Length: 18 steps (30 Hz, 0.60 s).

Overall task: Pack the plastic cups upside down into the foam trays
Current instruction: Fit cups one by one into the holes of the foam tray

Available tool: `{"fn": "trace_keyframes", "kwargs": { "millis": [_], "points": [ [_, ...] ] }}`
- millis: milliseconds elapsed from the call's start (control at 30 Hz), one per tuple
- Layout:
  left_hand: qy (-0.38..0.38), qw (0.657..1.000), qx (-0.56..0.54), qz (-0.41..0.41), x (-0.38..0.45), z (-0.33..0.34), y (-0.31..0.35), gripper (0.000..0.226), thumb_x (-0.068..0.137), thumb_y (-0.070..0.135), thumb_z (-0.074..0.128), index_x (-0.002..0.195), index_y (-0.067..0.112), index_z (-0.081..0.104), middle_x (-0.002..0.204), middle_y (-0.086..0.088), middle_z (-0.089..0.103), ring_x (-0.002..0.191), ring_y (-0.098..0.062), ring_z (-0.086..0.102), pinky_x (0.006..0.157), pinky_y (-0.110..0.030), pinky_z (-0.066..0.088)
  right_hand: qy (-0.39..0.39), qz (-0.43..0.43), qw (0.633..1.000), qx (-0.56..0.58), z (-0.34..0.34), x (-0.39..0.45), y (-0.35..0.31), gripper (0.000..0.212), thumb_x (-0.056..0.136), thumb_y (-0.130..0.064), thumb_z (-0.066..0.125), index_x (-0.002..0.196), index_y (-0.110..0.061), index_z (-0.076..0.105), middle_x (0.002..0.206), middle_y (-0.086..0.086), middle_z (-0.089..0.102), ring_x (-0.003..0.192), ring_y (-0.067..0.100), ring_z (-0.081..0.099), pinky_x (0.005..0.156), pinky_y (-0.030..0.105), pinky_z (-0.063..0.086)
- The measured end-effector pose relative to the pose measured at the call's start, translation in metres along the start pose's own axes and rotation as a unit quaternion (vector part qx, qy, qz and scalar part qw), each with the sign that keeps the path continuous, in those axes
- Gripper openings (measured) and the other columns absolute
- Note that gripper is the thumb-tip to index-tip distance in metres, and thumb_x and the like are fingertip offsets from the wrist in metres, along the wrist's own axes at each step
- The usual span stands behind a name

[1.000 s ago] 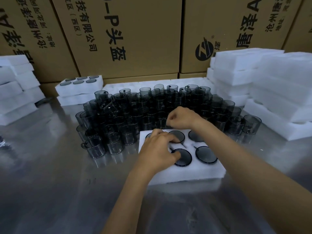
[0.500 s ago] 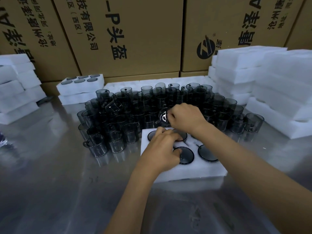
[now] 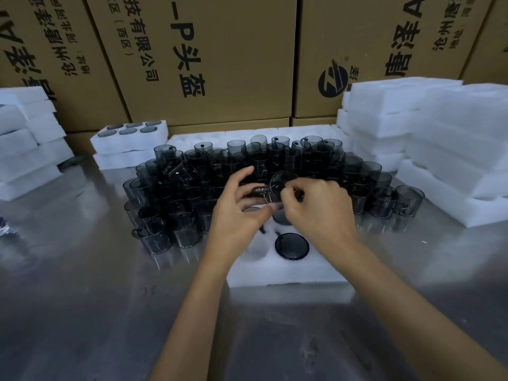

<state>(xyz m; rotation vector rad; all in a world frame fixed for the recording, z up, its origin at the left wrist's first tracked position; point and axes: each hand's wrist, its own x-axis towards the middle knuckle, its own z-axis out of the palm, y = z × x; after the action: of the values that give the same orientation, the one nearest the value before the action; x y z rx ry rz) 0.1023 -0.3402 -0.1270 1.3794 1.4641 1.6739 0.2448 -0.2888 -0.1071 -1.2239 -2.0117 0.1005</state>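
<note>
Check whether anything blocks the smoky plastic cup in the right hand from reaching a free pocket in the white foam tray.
Partly. The left hand hovers over the white foam tray's left pockets, under the smoky plastic cup pinched by the right hand. Which pockets are free is hidden.

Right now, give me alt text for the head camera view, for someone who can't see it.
Two bare hands, the right hand gripping a smoky plastic cup and the left hand beside it, hover over a white foam tray on a metal table. Many loose cups crowd behind, with stacked foam trays and cardboard boxes beyond.
</note>
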Motion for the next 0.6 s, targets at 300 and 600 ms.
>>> {"fn": "trace_keyframes", "kwargs": {
  "millis": [300, 600],
  "points": [
    [-0.006, 0.998, -0.048, 0.032, 0.000, -0.008, -0.001, 0.054, 0.077, -0.009, 0.070, 0.115, 0.030, 0.063, 0.113, 0.012, 0.066, 0.101, -0.013, 0.069, 0.080, -0.034, 0.060, 0.013, -0.051, 0.983, 0.176, 0.016, -0.019, -0.006, 0.032, 0.089, -0.032, 0.050, 0.115, -0.033, 0.031, 0.103, -0.013, 0.059, 0.070, 0.010, 0.064, 0.056, 0.037, 0.049],
    [-0.059, 0.993, -0.091, 0.039, 0.003, -0.023, 0.000, 0.064, 0.078, -0.017, 0.062, 0.127, 0.025, 0.062, 0.127, 0.000, 0.064, 0.116, -0.015, 0.064, 0.089, -0.026, 0.054, 0.006, -0.091, 0.982, 0.167, 0.027, -0.018, 0.004, 0.062, 0.086, -0.028, 0.066, 0.141, -0.037, 0.039, 0.123, -0.014, 0.042, 0.085, 0.013, 0.059, 0.062, 0.041, 0.056]
  ]
}}
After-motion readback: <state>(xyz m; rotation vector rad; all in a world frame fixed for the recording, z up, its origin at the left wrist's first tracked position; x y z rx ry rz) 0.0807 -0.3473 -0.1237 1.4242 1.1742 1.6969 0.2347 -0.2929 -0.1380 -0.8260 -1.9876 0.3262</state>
